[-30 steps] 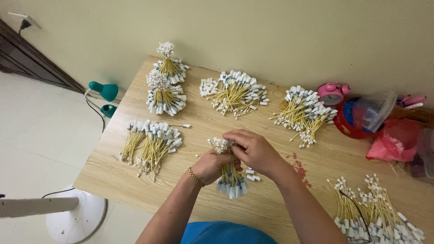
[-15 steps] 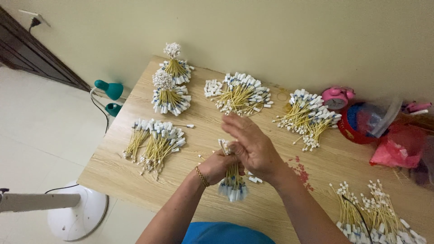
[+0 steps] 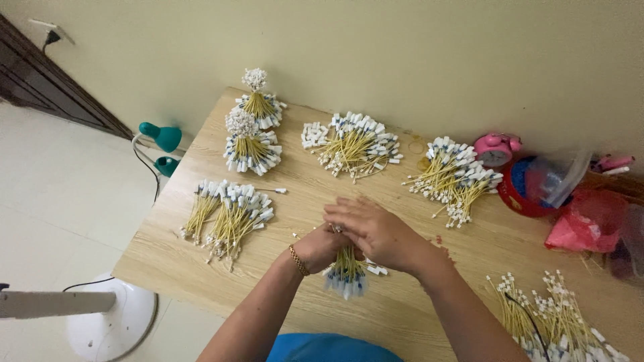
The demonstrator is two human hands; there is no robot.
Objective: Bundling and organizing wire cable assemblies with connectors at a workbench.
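— What did we have along the wall side of the wooden table (image 3: 201,248)?

— A pink alarm clock (image 3: 495,148), a red tub (image 3: 522,191) under a clear bag (image 3: 560,179), and a red plastic bag (image 3: 590,224).

— And off the table's edge?

— We saw a teal desk lamp (image 3: 161,136) and, on the floor, a white fan base (image 3: 111,322).

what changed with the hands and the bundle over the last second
The right hand went from pinching the bundle top to lying flat over it. The left hand kept its grip. The piles on the table stayed put.
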